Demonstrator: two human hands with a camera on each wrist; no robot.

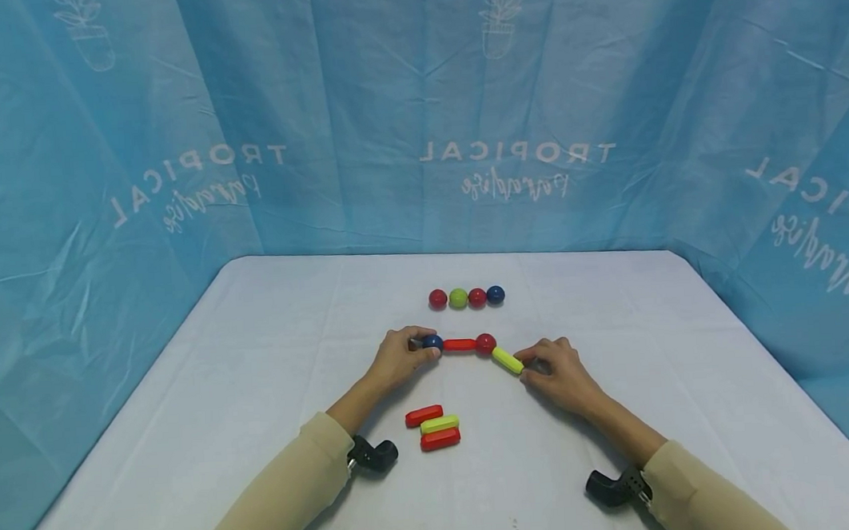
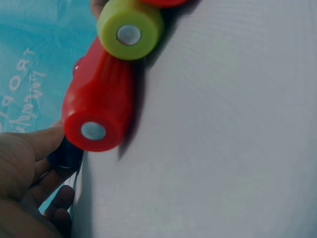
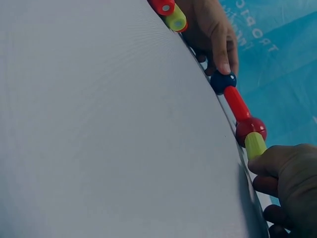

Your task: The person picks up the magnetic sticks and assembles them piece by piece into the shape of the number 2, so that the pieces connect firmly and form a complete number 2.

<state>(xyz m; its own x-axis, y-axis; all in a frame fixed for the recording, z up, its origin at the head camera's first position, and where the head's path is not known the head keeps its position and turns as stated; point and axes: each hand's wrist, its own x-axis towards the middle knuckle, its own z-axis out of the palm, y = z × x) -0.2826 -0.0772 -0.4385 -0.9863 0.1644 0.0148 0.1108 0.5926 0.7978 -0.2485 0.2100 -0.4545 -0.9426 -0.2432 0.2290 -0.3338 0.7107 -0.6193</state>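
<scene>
A joined chain lies across the middle of the table: a dark blue ball (image 1: 433,343), a red rod (image 1: 460,345), a red ball (image 1: 485,343) and a yellow-green rod (image 1: 507,360) angled toward the front right. My left hand (image 1: 399,358) pinches the blue ball at the chain's left end. With thumb and fingertips, my right hand (image 1: 561,374) holds the free end of the yellow-green rod. In the right wrist view, that rod (image 3: 255,144) touches the red ball (image 3: 251,131). The left wrist view shows the blue ball (image 2: 66,154) partly hidden behind a nearer red rod.
Behind the chain sits a row of several balls, including a green ball (image 1: 458,298) and a blue ball (image 1: 495,296). Nearer me lie a red rod (image 1: 424,415), a yellow-green rod (image 1: 440,424) and another red rod (image 1: 440,439), close together on the white table (image 1: 255,338).
</scene>
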